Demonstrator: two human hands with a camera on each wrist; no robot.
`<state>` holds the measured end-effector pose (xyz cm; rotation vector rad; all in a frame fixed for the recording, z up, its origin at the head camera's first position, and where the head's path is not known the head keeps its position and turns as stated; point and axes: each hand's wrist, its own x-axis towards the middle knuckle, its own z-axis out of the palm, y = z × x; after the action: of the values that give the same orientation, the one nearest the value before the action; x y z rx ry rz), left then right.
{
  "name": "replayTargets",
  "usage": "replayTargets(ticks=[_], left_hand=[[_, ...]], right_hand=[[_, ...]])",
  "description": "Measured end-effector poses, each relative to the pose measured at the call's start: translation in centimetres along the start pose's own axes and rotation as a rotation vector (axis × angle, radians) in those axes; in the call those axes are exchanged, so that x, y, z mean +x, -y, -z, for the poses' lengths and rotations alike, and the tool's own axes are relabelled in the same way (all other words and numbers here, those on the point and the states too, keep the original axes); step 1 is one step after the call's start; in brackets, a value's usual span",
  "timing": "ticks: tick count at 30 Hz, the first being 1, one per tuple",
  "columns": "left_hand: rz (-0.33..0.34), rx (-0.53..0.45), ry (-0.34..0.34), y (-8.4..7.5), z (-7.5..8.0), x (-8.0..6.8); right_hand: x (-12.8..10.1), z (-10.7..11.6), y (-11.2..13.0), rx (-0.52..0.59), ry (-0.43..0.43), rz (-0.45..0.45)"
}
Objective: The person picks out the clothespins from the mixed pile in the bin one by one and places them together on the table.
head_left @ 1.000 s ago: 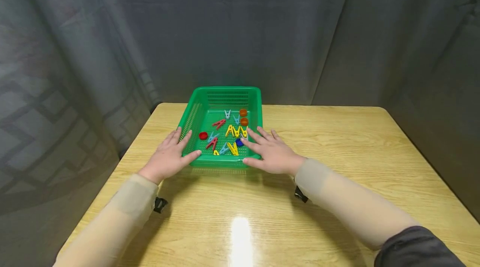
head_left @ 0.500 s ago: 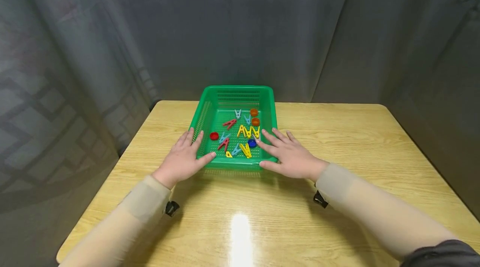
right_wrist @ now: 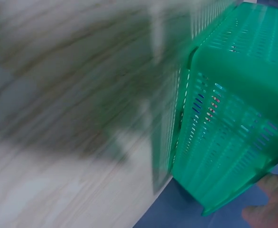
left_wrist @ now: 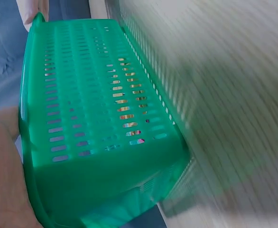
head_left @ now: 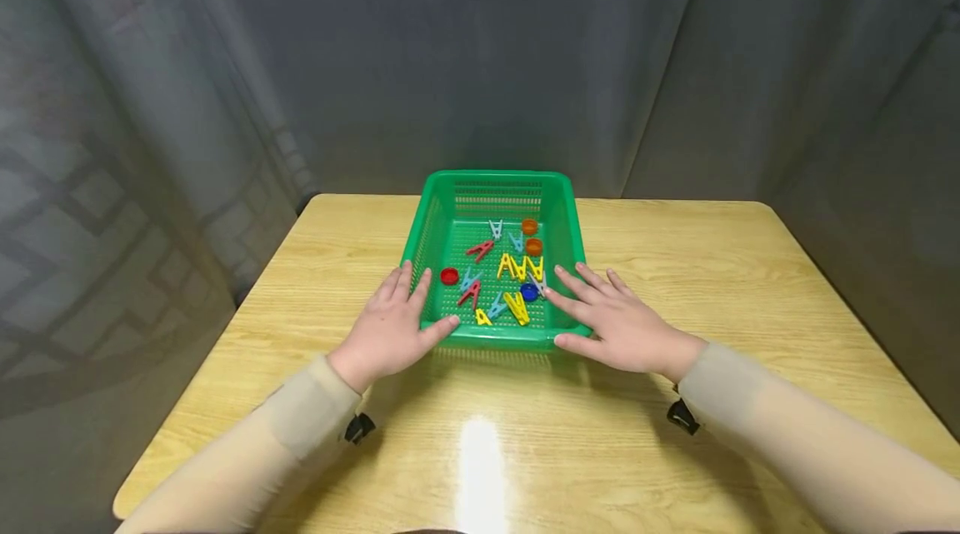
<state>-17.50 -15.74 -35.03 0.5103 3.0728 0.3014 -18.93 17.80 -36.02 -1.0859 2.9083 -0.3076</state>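
Observation:
A green plastic basket [head_left: 495, 337] stands on the table, with clothespins and round caps lying in it. My left hand [head_left: 392, 327] lies over its near left corner, fingers spread and thumb on the front rim. Across from it, my right hand [head_left: 618, 324] touches the near right corner with fingers straight and spread. Among the contents are a red clothespin [head_left: 480, 250], a yellow clothespin [head_left: 516, 308], a red cap [head_left: 449, 276], a blue cap [head_left: 529, 292] and an orange cap [head_left: 530, 227]. Through the slotted basket wall [left_wrist: 96, 95] in the left wrist view, bits of colour show.
The wooden table [head_left: 712, 284] has rounded far corners and carries a bright light reflection near the front. Grey curtains [head_left: 480, 59] hang close behind its far edge and on both sides. A small black device [head_left: 359, 428] sits under the left wrist.
The basket has slid to the right across the table and slightly nearer, both hands moving along with it. Its clothespins and caps have travelled inside it, keeping about the same layout.

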Motion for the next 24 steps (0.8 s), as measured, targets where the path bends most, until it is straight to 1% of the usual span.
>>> replayTargets(ticks=[5,9,15,21,24], left_hand=[[-0.019,-0.003,0.016,0.4,0.2,0.0],[-0.047,0.005,0.028,0.9,0.3,-0.1],[-0.093,0.039,0.038,1.6,0.4,-0.1],[-0.13,0.065,0.034,2.2,0.5,-0.1],[-0.135,0.072,0.026,2.4,0.3,-0.3]], right_hand=[[0.1,0.1,0.0,-0.011,0.0,-0.002],[0.1,0.2,0.1,-0.019,-0.005,0.005],[0.2,0.1,0.0,-0.029,-0.014,0.008],[0.2,-0.1,0.1,-0.043,-0.04,0.022],[0.3,-0.1,0.1,-0.067,-0.056,0.044]])
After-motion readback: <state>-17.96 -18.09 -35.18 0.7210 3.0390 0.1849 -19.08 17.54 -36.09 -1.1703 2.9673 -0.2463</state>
